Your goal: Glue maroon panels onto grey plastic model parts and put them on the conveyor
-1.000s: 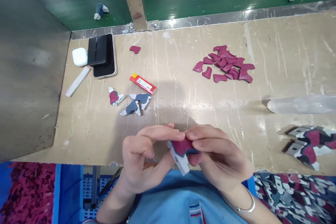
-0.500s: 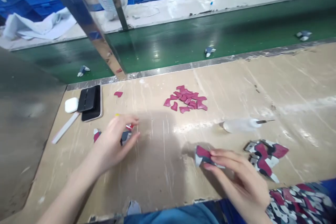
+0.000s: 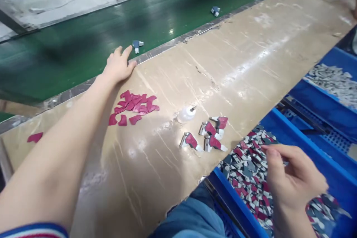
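Note:
My left hand (image 3: 118,65) reaches over the far edge of the table to the green belt (image 3: 106,26). Its fingers are spread and hold nothing. Just beyond the fingertips, apart from them as far as I can see, lies a small grey-and-white part (image 3: 137,45). My right hand (image 3: 292,178) hovers over a blue bin (image 3: 290,130) heaped with red, grey and white parts (image 3: 251,171). Its thumb and forefinger are pinched together; whatever may be between them is hidden. Several parts with red faces (image 3: 214,142) lie on the table to the left of this bin.
Loose red pieces (image 3: 134,104) form a pile near my left forearm, with one red piece (image 3: 35,137) further left. A clear bottle with a thin dark tip (image 3: 186,114) stands mid-table. More parts (image 3: 215,11) lie along the belt. Another bin holds whitish pieces (image 3: 334,83).
The view has swung right. My left hand has left the parts at the table's left and reached to the belt. My right hand has moved from the table to above the bin.

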`<state>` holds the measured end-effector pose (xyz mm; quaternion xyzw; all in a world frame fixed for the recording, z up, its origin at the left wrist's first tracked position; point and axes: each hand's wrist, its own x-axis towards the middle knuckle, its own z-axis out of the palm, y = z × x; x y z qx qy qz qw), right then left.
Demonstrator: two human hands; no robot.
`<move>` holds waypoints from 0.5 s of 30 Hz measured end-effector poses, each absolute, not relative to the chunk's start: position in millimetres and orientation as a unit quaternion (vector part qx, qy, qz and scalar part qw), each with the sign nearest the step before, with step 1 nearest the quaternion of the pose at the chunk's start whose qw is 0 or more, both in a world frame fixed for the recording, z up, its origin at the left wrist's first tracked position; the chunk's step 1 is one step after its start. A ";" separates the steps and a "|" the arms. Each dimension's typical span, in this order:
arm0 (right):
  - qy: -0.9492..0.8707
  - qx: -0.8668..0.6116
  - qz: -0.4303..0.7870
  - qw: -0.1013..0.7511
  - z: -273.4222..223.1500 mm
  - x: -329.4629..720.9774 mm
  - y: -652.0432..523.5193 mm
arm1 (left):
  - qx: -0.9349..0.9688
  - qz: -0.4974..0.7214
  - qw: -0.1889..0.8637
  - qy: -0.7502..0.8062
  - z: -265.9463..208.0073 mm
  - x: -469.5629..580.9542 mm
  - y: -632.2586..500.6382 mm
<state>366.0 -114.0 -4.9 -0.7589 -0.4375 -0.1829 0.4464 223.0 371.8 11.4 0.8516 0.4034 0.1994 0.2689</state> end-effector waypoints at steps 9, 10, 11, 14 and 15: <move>-0.516 -0.737 -0.152 0.410 -7.0 368.0 -90.6 | 0.823 0.183 0.257 0.471 32.7 249.4 387.3; -0.515 -0.734 -0.155 0.414 -6.4 369.3 -89.3 | 0.823 0.185 0.250 0.475 34.2 246.7 385.3; -0.516 -0.731 -0.158 0.418 -5.9 370.1 -88.1 | 0.821 0.190 0.240 0.481 35.5 244.1 383.1; -0.524 -0.721 -0.158 0.425 -5.7 369.0 -84.3 | 0.822 0.203 0.209 0.488 41.9 235.2 375.8; -0.526 -0.718 -0.157 0.427 -6.4 368.1 -82.7 | 0.824 0.207 0.199 0.488 45.9 230.9 372.7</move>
